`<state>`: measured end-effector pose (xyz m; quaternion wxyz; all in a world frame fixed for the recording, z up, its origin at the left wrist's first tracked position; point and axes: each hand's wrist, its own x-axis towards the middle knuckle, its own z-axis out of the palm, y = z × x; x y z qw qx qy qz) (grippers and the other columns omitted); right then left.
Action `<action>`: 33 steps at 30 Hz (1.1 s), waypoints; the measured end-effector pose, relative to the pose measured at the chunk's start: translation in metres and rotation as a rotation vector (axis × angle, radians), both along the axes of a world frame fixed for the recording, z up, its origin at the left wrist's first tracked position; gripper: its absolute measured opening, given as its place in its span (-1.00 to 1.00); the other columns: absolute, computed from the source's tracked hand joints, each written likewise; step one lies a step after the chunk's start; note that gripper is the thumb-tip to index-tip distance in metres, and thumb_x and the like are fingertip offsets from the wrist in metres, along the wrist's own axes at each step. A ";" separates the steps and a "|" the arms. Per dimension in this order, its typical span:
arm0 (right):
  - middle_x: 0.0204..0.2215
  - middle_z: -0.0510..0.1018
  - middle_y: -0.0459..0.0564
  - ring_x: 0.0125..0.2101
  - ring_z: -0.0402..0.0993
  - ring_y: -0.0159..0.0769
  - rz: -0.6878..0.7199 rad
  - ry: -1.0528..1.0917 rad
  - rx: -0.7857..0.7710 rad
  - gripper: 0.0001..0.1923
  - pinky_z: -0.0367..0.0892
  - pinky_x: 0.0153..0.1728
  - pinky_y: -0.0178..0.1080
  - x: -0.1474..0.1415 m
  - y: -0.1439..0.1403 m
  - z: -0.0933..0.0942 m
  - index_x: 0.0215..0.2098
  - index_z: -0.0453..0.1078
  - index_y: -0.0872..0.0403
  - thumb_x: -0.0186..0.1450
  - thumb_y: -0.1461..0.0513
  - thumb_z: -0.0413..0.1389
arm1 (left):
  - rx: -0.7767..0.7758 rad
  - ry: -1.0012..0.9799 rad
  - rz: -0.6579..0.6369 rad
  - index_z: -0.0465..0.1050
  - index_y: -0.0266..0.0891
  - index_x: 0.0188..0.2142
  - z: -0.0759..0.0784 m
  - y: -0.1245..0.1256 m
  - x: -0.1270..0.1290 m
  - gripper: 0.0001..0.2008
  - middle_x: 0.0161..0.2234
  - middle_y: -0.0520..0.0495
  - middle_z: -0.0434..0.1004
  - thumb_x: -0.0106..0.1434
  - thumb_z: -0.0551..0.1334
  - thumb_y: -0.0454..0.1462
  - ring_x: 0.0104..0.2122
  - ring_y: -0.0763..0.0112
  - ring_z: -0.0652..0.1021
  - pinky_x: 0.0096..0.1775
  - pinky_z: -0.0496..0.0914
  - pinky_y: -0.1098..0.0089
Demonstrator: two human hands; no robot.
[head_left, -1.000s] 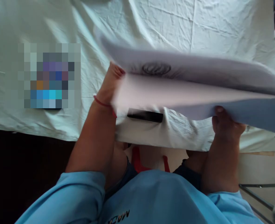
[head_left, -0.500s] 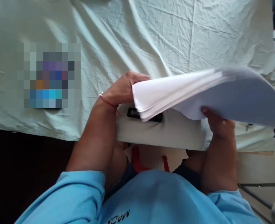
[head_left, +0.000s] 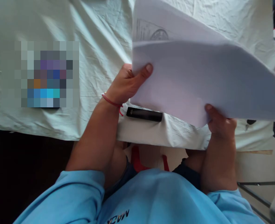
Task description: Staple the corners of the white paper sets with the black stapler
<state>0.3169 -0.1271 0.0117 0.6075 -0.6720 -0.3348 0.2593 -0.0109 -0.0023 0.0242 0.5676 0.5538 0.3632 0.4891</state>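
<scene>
White sheets of paper [head_left: 179, 74] are held up over the cloth, their near faces mostly blank. Part of a printed sheet with a round emblem [head_left: 159, 34] shows behind the front sheet's upper edge. My left hand [head_left: 132, 81] grips the left side of the sheets, thumb on the front and the other fingers mostly hidden behind. At the lower edge, my right hand [head_left: 220, 119] pinches the paper with its thumb in front. A slim black box [head_left: 144, 114] lies on the cloth just below the paper, near my left wrist.
A pale, wrinkled cloth [head_left: 100, 37] covers the table. On the left is a pixelated, colourful item [head_left: 46, 77]. A small dark object [head_left: 251, 122] lies beyond my right hand. Metal tubing [head_left: 258, 183] stands at the lower right.
The sheets, folded over before, have swung open and up, showing a broad face and some print. My left thumb has come round to the front. The black box is uncovered.
</scene>
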 end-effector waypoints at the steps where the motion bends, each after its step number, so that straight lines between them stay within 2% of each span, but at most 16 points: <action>1: -0.04 0.77 0.02 0.19 0.68 0.01 -0.008 0.025 0.020 -0.40 0.46 0.51 0.19 -0.002 0.001 0.001 -0.15 0.64 0.06 -0.09 0.11 0.68 | -0.031 0.017 -0.009 0.69 -0.17 -0.21 0.001 0.000 -0.001 -0.65 -0.21 -0.03 0.67 0.46 0.53 0.05 0.08 0.04 0.76 0.11 0.70 0.08; 3: -0.10 0.78 0.03 0.12 0.72 0.01 -0.047 0.076 0.060 -0.46 0.53 0.46 0.20 -0.004 0.003 0.004 -0.19 0.65 0.08 -0.08 0.17 0.68 | -0.108 0.064 -0.041 0.64 -0.21 -0.24 0.003 0.001 -0.002 -0.66 -0.26 -0.04 0.63 0.45 0.56 -0.02 0.05 0.03 0.77 0.04 0.71 0.15; 6: -0.09 0.79 -0.01 0.13 0.73 0.04 -0.135 0.124 0.128 -0.46 0.59 0.42 0.25 -0.002 0.005 0.006 -0.23 0.64 0.06 -0.16 0.22 0.66 | -0.194 0.161 -0.088 0.61 -0.25 -0.25 0.008 -0.001 -0.003 -0.61 -0.32 -0.06 0.62 0.51 0.51 0.02 0.01 0.02 0.77 -0.01 0.72 0.21; 10: -0.04 0.80 -0.06 0.19 0.72 0.05 -0.159 0.135 0.197 -0.41 0.60 0.41 0.31 0.005 0.006 0.006 -0.20 0.66 0.02 -0.19 0.18 0.66 | -0.181 0.187 -0.108 0.67 -0.25 -0.20 0.008 -0.003 0.004 -0.55 -0.26 -0.09 0.71 0.58 0.39 0.10 0.08 -0.02 0.77 0.10 0.71 0.15; 13: -0.04 0.80 -0.08 0.12 0.75 -0.03 -0.160 0.128 0.209 -0.42 0.60 0.43 0.27 0.006 0.006 0.006 -0.23 0.66 0.01 -0.17 0.08 0.68 | -0.132 0.122 -0.108 0.69 -0.23 -0.21 0.004 -0.002 0.008 -0.50 -0.27 -0.08 0.72 0.57 0.37 0.16 0.07 -0.03 0.78 0.10 0.72 0.11; 17: -0.08 0.79 -0.09 0.01 0.76 -0.10 -0.178 0.132 0.194 -0.45 0.65 0.37 0.20 0.005 0.006 0.008 -0.25 0.66 0.02 -0.16 0.08 0.68 | -0.096 0.090 -0.159 0.68 -0.21 -0.28 0.002 -0.002 0.006 -0.45 -0.31 -0.09 0.71 0.46 0.46 0.23 0.00 0.00 0.78 0.03 0.74 0.10; 20: -0.12 0.79 -0.09 0.05 0.76 -0.07 -0.161 0.132 0.181 -0.48 0.65 0.37 0.19 0.006 0.006 0.010 -0.24 0.67 0.03 -0.13 0.10 0.66 | -0.119 0.116 -0.175 0.69 -0.22 -0.25 0.003 -0.003 0.003 -0.45 -0.29 -0.09 0.73 0.41 0.52 0.24 0.05 -0.04 0.78 0.07 0.74 0.05; 25: -0.15 0.78 -0.08 0.01 0.76 -0.11 -0.119 0.135 0.172 -0.52 0.64 0.36 0.14 0.008 0.006 0.010 -0.22 0.69 0.03 -0.08 0.12 0.64 | -0.172 0.157 -0.172 0.72 -0.27 -0.13 0.003 -0.004 0.000 -0.47 -0.22 -0.12 0.75 0.38 0.58 0.18 0.10 -0.13 0.77 0.09 0.76 0.00; 29: -0.14 0.79 -0.11 -0.03 0.75 -0.14 -0.102 0.135 0.145 -0.54 0.66 0.35 0.13 0.008 0.008 0.009 -0.25 0.65 -0.01 -0.07 0.10 0.63 | -0.186 0.114 -0.200 0.72 -0.29 -0.13 0.004 -0.004 -0.001 -0.50 -0.20 -0.16 0.76 0.32 0.65 0.10 0.10 -0.20 0.77 0.08 0.76 -0.02; 33: -0.13 0.77 -0.11 -0.02 0.73 -0.17 -0.103 0.142 0.136 -0.54 0.65 0.34 0.06 0.007 0.011 0.009 -0.27 0.62 -0.01 -0.09 0.11 0.62 | -0.174 0.116 -0.244 0.72 -0.26 -0.20 0.005 -0.004 -0.002 -0.53 -0.20 -0.12 0.77 0.29 0.66 0.08 0.09 -0.17 0.78 0.10 0.75 -0.04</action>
